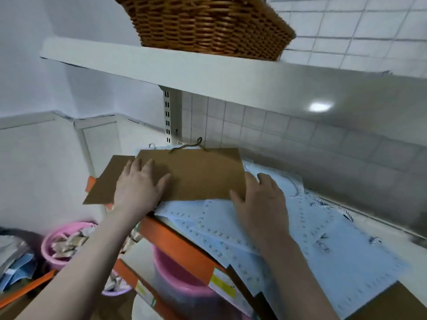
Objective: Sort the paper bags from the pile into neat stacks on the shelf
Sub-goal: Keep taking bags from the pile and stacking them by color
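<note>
A flat brown paper bag [201,174] with a cord handle lies on top of the pile at the shelf's left end. My left hand [141,183] rests flat on its left part, fingers spread. My right hand [258,199] touches the bag's right lower corner, thumb at its edge. A second brown bag [104,183] sticks out to the left beneath it. Several light blue patterned paper bags [323,245] lie fanned out under and to the right of the brown ones, on the white shelf [397,241] with an orange front edge [175,243].
An upper white shelf [161,68] carries a wicker basket [208,26]. Behind the pile are a tiled wall and a slotted shelf upright [167,116]. Below left stand a pink bucket [67,241] holding packets and a larger pink tub [182,276].
</note>
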Available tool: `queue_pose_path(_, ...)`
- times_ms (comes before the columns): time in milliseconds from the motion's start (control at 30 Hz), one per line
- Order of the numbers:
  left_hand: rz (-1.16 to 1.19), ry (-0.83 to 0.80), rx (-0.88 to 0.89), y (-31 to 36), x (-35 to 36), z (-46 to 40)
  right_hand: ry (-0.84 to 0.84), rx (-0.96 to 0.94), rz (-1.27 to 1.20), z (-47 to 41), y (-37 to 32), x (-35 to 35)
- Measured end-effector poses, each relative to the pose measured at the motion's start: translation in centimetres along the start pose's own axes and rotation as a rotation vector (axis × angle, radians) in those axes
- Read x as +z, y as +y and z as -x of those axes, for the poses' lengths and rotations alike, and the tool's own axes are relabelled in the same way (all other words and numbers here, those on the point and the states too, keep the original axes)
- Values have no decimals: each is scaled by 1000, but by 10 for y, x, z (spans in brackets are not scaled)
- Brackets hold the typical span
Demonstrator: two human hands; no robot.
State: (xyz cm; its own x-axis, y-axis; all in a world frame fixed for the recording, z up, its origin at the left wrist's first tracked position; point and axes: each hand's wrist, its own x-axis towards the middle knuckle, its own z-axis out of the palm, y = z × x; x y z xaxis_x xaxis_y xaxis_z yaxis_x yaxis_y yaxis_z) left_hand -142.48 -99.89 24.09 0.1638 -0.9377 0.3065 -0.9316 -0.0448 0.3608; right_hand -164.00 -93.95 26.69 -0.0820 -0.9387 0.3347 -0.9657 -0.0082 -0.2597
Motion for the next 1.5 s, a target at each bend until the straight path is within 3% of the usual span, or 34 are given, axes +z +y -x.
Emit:
queue_pose_path(300,-72,-211,-12,-19,35,-60,-155,168,124,-35,-20,36)
queue_pose_path(500,-103,-264,-155,-30,37,-75,-223,290,168,-46,-35,52)
queue_pose_path(733,49,-38,-120,-35,32,-75,-120,422,199,-54,-38,53)
queue_pose_path(1033,367,158,-76,-29,15,-70,15,549,-173,-45,-22,36)
queue_pose_path(1500,312,101,-96,24,-3,-6,131,387,-140,9,27,-17)
